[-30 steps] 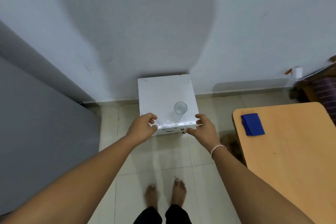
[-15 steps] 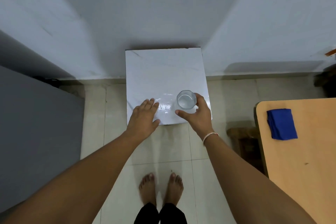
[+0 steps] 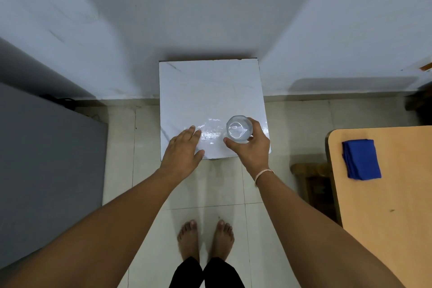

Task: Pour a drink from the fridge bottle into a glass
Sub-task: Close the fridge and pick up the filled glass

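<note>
A clear faceted glass (image 3: 238,129) stands near the front right corner of a small white marble-topped table (image 3: 208,91). My right hand (image 3: 253,147) grips the glass, thumb on its near side and fingers round its right side. My left hand (image 3: 183,151) rests flat on the table's front left part, fingers straight. No bottle is in view.
A grey fridge or cabinet top (image 3: 46,166) fills the left side. A wooden table (image 3: 392,206) at the right carries a folded blue cloth (image 3: 361,159), with a wooden stool (image 3: 311,170) beside it. My bare feet (image 3: 205,238) stand on the tiled floor.
I have stepped closer to the white table. My right hand went from the table's front edge to gripping the glass; my left hand moved from the edge onto the tabletop, lying flat.
</note>
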